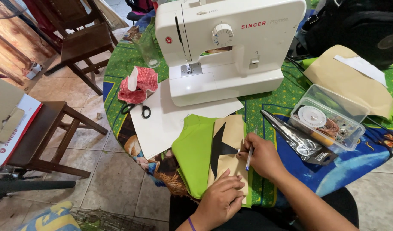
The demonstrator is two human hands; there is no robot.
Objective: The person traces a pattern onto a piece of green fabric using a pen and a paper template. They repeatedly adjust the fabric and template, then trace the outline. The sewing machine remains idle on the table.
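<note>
A matt green cloth and a tan paper pattern piece are seen beside a glossy white plastic sewing machine, a clear plastic box, and shiny metal scissors.

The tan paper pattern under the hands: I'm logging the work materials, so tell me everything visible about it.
The tan paper pattern looks like thin kraft paper, lying flat on the green fabric at the table's near edge. A black star-like shape lies on its left part. The left hand presses its lower end; the right hand, holding a pen, touches its right edge.
</note>
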